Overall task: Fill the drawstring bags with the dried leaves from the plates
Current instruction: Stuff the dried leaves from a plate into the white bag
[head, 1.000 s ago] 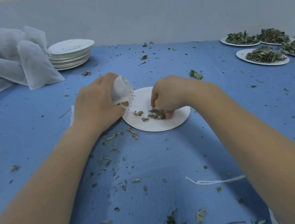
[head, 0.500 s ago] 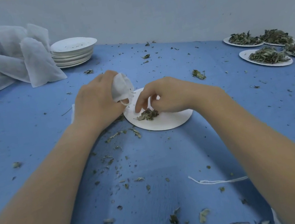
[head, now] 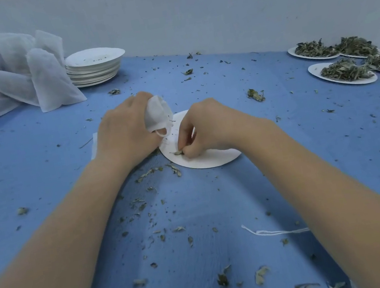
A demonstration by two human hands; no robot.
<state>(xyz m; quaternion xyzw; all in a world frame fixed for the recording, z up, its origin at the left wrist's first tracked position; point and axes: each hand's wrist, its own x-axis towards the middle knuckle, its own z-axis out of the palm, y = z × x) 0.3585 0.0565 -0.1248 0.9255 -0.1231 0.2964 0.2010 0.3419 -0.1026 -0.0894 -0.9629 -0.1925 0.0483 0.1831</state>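
So the whole thing sits on a blue cloth-covered table [head: 208, 216] littered with dry leaf crumbs [head: 150, 173], pushed against a pale plastered wall [head: 188, 18]. Far left there's a heap of filled white mesh drawstring bags [head: 21, 76], and right beside it a stack of emptied white paper plates [head: 95, 66]. Over on the far right, four white plates still piled with dried green leaves [head: 345, 70]. A loose white drawstring cord [head: 274, 231] lies near the right forearm.

Compared to half a second back, the little pile on the round white paper plate in the middle [head: 211, 159] is nearly gone. The right hand has dropped lower on the plate and is picking at the last scraps.

Left hand [head: 124, 132] is curled around a small white fabric drawstring bag [head: 158, 116], gripping it bunched up just above the plate's left edge, its cord loop hanging below. Right hand [head: 208, 125] has thumb and fingertips pressed together, pinching a small bit of dried leaf [head: 178, 152] right on the plate surface.
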